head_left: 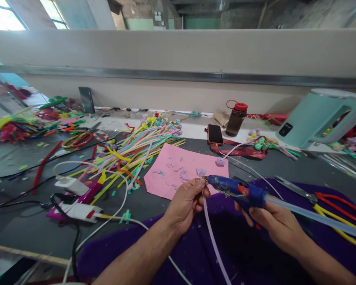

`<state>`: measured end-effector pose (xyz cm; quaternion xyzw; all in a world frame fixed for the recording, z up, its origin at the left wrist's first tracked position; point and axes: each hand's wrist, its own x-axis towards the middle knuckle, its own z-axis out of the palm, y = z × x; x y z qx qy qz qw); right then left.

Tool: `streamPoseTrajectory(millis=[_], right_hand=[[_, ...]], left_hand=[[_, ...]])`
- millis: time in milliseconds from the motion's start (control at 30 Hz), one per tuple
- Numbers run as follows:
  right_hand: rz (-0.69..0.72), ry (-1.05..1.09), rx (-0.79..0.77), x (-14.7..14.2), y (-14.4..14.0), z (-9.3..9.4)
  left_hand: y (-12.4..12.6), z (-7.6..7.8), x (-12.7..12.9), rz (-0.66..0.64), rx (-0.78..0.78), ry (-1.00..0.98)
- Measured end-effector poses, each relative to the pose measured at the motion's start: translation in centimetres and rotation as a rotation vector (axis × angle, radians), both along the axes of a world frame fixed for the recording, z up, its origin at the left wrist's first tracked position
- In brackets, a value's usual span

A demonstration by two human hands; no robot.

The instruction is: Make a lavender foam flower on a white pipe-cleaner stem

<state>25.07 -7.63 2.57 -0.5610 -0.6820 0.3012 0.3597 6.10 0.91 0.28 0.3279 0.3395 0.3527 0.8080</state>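
Gluing step: left hand [186, 202] pinches a lilac tube [211, 229] at centre frame; right hand [274, 223] grips the glue gun [235, 189], whose nozzle needs steadying.

Paper sheet [180, 168] lies at centre of the surface [23, 221]. Straws [136, 148] at 10 o'clock of it, phone [215, 134] and bottle [236, 118] at 1 o'clock, kettle [317, 116] at 2 o'clock.
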Motion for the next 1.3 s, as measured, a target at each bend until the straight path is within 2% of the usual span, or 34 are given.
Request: streamPoseTrajectory(millis=[333,433,500,567,700,833,1000,1167,1300], right_hand=[[-0.004,0.04,-0.01,0.7,-0.1,-0.5],[-0.037,-0.009,0.103,1.5,0.5,-0.6],[-0.031,-0.108,0.246,1.9,1.4,-1.0],[0.023,-0.277,0.323,2.2,2.5,-1.8],[0.129,-0.591,0.282,1.7,4.0,-4.0],[0.18,-0.645,0.205,0.9,4.3,-5.1],[0.172,-0.592,0.253,1.1,4.0,-3.5],[0.051,-0.257,0.384,0.1,4.2,-0.1],[0.171,-0.188,0.474,-1.6,4.9,1.4]], left_hand=[[0.0,-0.1,0.0,0.008,0.002,0.007],[0.4,0.4,-0.5,0.05,-0.02,-0.027],[0.8,0.9,-1.0,0.08,-0.039,-0.061],[1.3,1.4,-1.5,0.102,-0.037,-0.11],[1.7,2.0,-2.1,0.109,-0.023,-0.162],[1.3,1.9,-1.9,0.053,-0.022,-0.145],[0.4,1.8,-1.3,-0.046,-0.014,-0.059],[-0.4,1.6,-0.6,-0.129,-0.003,0.013],[-0.6,1.2,-0.5,-0.136,-0.005,0.014]])
